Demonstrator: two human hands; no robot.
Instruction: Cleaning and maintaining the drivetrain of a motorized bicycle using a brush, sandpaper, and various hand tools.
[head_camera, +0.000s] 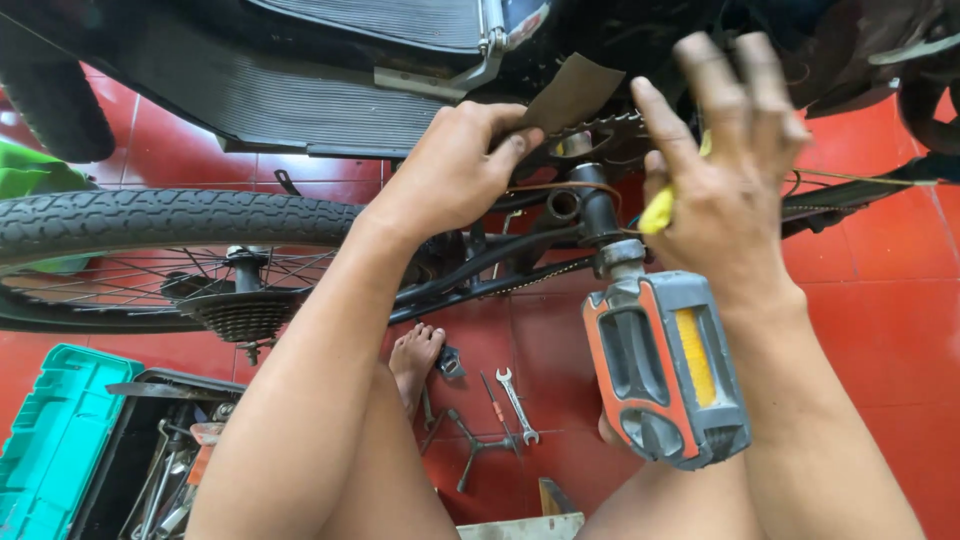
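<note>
At the far left an open teal toolbox sat on the red tiled floor, loose metal tools showing inside it. Above it the rear wheel of an upturned bicycle crossed the view, its sprocket cluster hanging near the hub.

Further right, the left hand reached up to the crank area, thumb and fingers pinched closed on a brown sheet that looked like sandpaper, pressed near the chainring. Below, between the person's legs, a bare foot rested on the tiles beside a spanner and a 3-armed wrench.

Next came the grey and orange pedal, pointing towards the camera on its crank arm. Behind it the right hand was raised with its fingers spread wide and blurred; something yellow sat tucked at the palm, though what it was could not be told.

To work the sheet well here, it would probably have paid to keep the pinch firm and flat against the metal, use short strokes, and steady the crank with the free hand so the pedal did not swing. Fingers wanted keeping clear of the chainring teeth and the chain.
</note>
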